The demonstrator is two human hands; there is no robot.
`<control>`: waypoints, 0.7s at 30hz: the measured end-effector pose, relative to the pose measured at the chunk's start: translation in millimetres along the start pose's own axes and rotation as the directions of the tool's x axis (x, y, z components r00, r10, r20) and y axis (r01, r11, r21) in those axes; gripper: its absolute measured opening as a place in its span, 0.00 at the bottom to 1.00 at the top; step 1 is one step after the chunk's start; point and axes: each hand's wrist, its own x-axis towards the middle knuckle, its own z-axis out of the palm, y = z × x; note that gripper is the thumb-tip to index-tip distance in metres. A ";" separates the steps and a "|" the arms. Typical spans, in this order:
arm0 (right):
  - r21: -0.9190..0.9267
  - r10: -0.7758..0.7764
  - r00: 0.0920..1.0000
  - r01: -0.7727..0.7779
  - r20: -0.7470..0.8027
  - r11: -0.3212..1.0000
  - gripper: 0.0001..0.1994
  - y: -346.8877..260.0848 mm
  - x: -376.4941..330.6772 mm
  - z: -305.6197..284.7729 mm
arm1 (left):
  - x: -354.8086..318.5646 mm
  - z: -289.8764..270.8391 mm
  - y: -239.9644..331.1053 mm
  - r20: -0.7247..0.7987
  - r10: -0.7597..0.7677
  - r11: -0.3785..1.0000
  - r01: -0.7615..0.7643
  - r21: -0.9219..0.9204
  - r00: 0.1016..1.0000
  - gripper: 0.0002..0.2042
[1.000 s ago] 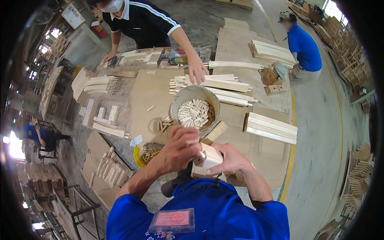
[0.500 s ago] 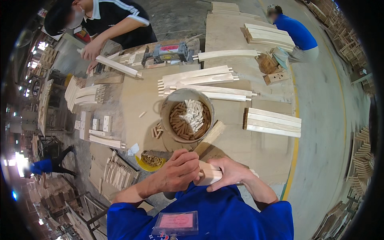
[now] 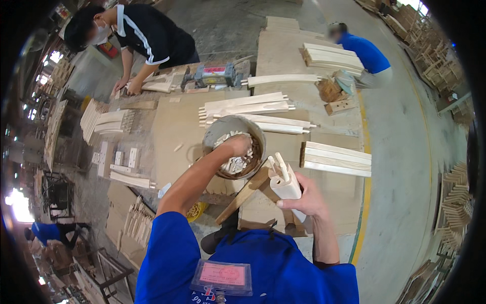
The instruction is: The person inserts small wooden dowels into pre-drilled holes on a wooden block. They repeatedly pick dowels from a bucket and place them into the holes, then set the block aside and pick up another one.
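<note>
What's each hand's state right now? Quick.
Left hand: inside the bucket of wooden dowels; fingers hidden, grip can't be told.
Right hand: closed, holding a wooden workpiece with protruding pegs.

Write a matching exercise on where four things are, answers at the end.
1. Left hand
2. Right hand
3. Yellow round bowl
4. Grey machine with a red panel

A. Partly hidden behind the left forearm
B. Gripping pale wood with wooden pegs at its end
C. Beyond the round grey bucket
D. Inside that bucket

Pairs: 1-D; 2-B; 3-A; 4-C
</note>
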 end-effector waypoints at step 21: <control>0.063 -0.152 0.982 0.160 -0.111 0.985 0.36 -32.2 -20.4 52.1 | -199.9 -85.4 182.9 -0.786 -0.023 0.863 -0.384 -0.327 0.618 0.06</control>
